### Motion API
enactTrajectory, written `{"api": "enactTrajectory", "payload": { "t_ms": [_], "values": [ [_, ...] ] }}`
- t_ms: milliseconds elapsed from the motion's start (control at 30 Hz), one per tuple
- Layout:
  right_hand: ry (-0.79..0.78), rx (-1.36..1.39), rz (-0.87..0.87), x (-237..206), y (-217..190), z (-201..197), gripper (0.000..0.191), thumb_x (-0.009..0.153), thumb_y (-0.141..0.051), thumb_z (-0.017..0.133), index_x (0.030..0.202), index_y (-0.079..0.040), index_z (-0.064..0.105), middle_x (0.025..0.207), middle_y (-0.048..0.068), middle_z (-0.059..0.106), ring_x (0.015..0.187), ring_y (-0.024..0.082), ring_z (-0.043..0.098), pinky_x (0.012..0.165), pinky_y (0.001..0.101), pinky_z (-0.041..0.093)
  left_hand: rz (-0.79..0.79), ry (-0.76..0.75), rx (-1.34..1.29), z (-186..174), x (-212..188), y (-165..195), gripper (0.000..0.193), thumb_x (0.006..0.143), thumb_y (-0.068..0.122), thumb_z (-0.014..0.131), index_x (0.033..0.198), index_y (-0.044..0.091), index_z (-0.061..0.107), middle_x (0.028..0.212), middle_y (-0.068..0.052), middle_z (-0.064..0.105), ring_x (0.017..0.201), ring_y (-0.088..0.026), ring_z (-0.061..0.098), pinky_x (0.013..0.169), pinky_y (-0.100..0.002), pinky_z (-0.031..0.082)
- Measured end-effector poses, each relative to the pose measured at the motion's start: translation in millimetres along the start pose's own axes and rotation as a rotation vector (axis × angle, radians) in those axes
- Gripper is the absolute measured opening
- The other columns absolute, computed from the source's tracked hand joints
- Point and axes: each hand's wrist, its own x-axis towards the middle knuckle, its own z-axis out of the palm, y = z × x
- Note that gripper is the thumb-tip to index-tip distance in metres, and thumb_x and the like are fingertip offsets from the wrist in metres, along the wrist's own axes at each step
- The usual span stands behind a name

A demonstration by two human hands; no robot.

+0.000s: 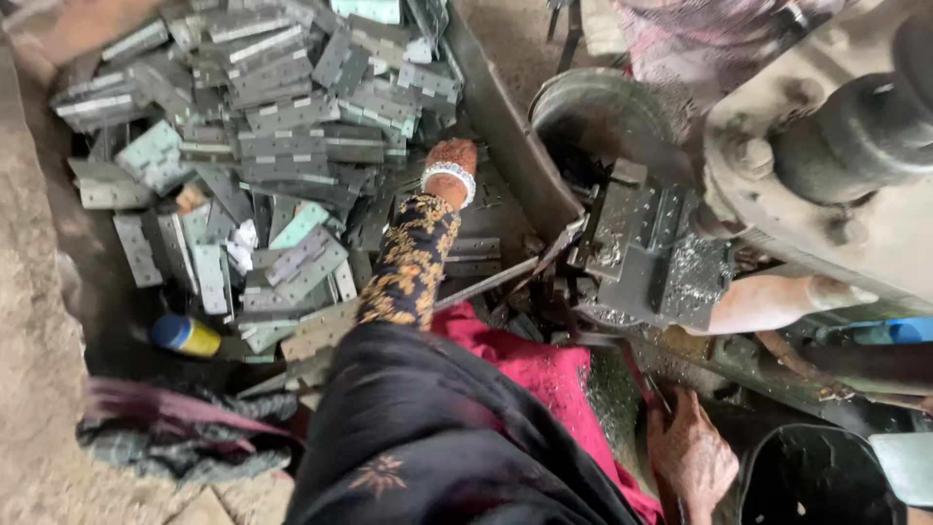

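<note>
Left hand [450, 160] is stretched out into the heap of metal hinge plates [272, 107], patterned sleeve and a white beaded bracelet [449, 175] at the wrist. Fingers are buried among the plates, so I can't tell whether they're apart or clamped on one.

Right hand [692, 455] is low at the lower right, resting on a dark bar or handle beside the press machine [836, 146]; fingers look curled down on it, but the grip itself isn't clear.

Plates: flat grey-green stamped steel, rectangular, rows of punched holes, a rolled knuckle along one edge on many. They lie loose and overlapping in a trough on the floor, left of the machine, some tilted on edge.

Handling, my read: stiff, each piece light but dense, edges likely sharp with burrs, surfaces possibly oily so slippery. Best pinched across the flat faces near the middle or by the knuckle edge, not by the cut ends.

A blue-and-yellow can [185, 334] lies at the near-left edge of the heap. A black bucket [816, 476] sits just beside the right hand.
</note>
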Motion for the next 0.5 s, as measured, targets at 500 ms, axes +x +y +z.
{"api": "enactTrajectory", "payload": {
  "t_ms": [500],
  "values": [
    [0.044,-0.025,-0.349,7.7,36.2,59.5,0.029,0.099,-0.033,0.054,0.116,-0.009,0.055,0.087,0.017,0.074,0.081,0.038,0.072,0.070,0.0523,0.054,0.189,-0.079,-0.487,-4.7,-103.2,89.4,0.032,0.072,0.021,0.081,0.103,0.013,0.079,0.100,-0.019,0.074,0.098,-0.039,0.069,0.085,-0.049,0.054]
  ]
}}
